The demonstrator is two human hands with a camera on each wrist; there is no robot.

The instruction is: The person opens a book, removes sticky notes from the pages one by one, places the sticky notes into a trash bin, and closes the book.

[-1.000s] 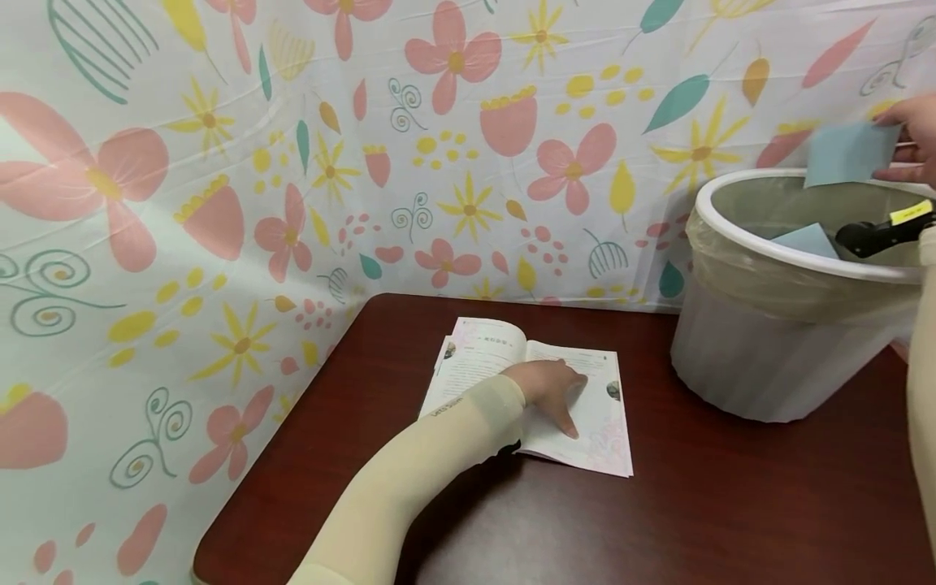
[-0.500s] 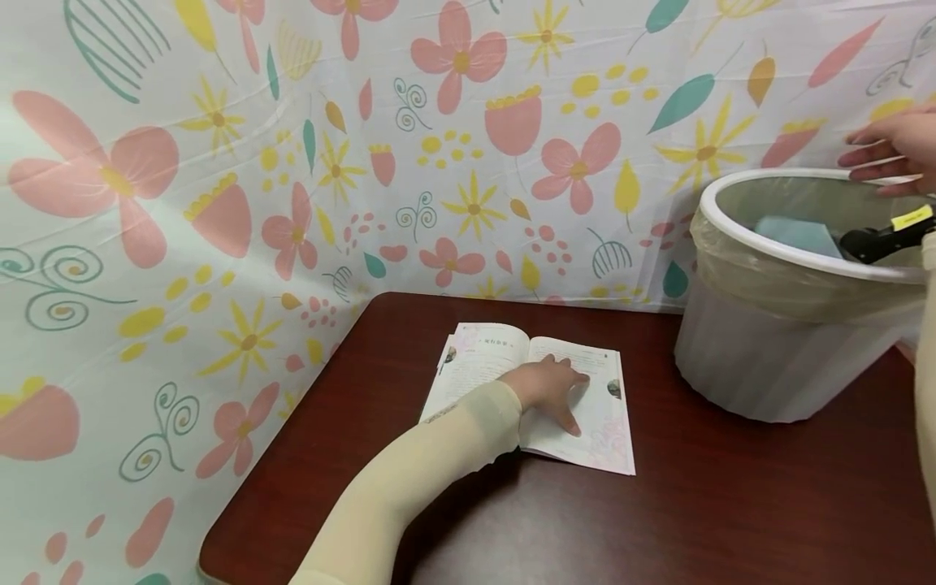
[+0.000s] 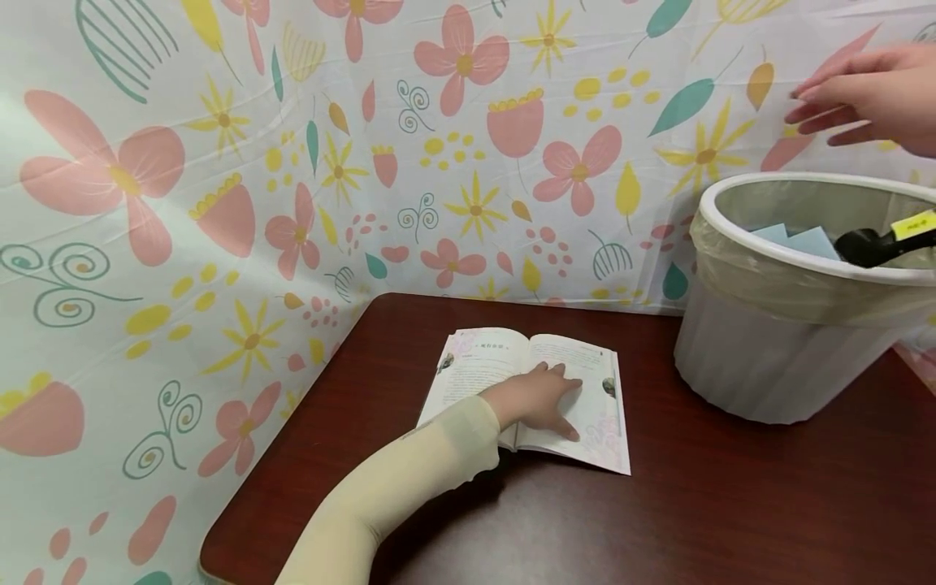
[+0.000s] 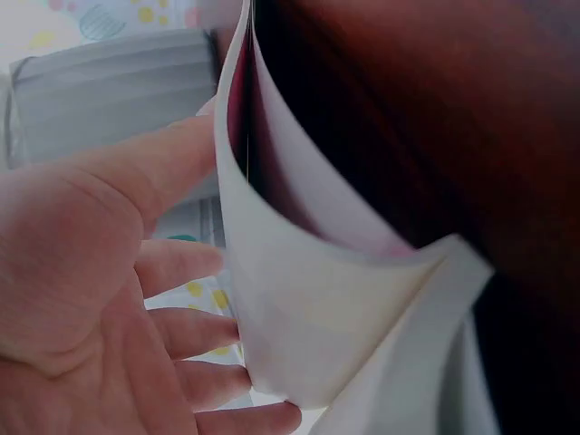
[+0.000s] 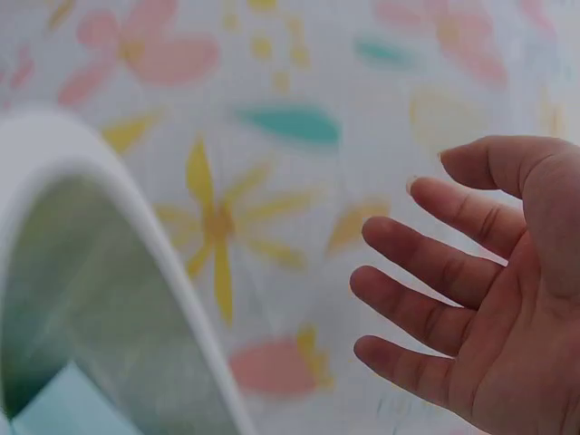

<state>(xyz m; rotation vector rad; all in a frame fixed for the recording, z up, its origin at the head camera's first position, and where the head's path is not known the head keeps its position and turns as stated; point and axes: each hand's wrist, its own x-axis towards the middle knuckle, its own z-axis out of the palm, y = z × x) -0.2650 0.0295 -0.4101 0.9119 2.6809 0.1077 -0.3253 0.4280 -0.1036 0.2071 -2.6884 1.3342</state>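
Observation:
An open book (image 3: 475, 374) with printed pages lies on the dark red table. My left hand (image 3: 537, 400) rests on its right page with the fingers spread; in the left wrist view the fingertips touch the curved page (image 4: 299, 308). Above the bin at the upper right is my right hand (image 3: 870, 97), its fingers loosely extended and holding nothing. The grey bin (image 3: 775, 349) has a white rim and a plastic liner. Inside it are light blue paper pieces (image 3: 812, 242) and a black object with a yellow label (image 3: 914, 224); the object's kind is unclear.
A flower-patterned curtain (image 3: 468, 146) hangs behind and to the left of the table (image 3: 585, 520). The bin stands on the table's right side, and its right part runs out of the head view.
My right hand released a light blue paper, which dropped into the bin, then rose and moved left above the rim. My left hand slid slightly left on the page.

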